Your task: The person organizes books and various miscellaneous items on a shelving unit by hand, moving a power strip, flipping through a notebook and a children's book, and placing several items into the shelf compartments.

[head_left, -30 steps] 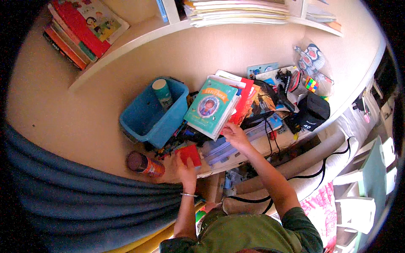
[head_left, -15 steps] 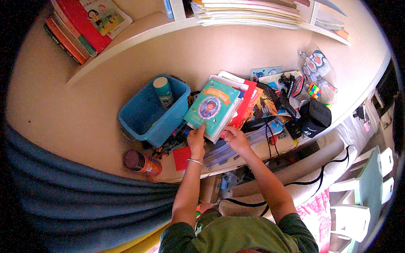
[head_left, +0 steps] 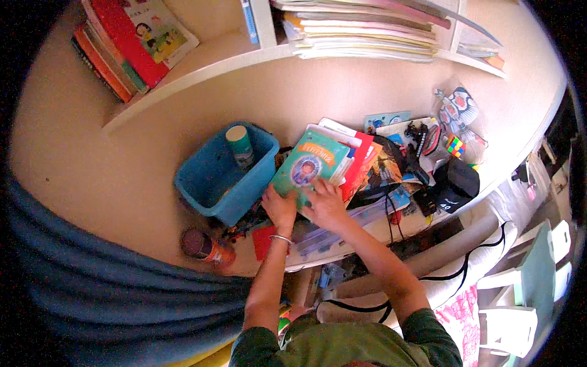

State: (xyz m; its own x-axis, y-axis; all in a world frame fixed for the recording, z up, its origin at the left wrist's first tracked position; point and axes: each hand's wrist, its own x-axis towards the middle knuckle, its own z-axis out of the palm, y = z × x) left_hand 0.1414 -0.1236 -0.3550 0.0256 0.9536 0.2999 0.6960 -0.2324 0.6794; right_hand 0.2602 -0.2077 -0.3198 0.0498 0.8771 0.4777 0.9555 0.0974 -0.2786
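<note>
A green children's book with an orange title band and a round portrait lies tilted on top of a pile of books and papers. My left hand, with a bracelet at the wrist, grips its lower left corner. My right hand rests on the lower right of the cover with its fingers apart. Red and white booklets stick out from under the green book on its right. Close to my left wrist lies a small red card.
Left of the books stands a blue bin holding a green-capped can. A dark-lidded canister stands near the desk's front edge. To the right are a black cap, a puzzle cube and a plastic bag. A shelf runs above.
My right hand has moved from the book's lower right edge up onto its cover, fingers spreading. My left hand has shifted slightly left to the lower corner. The whole view has tilted a little upward.
</note>
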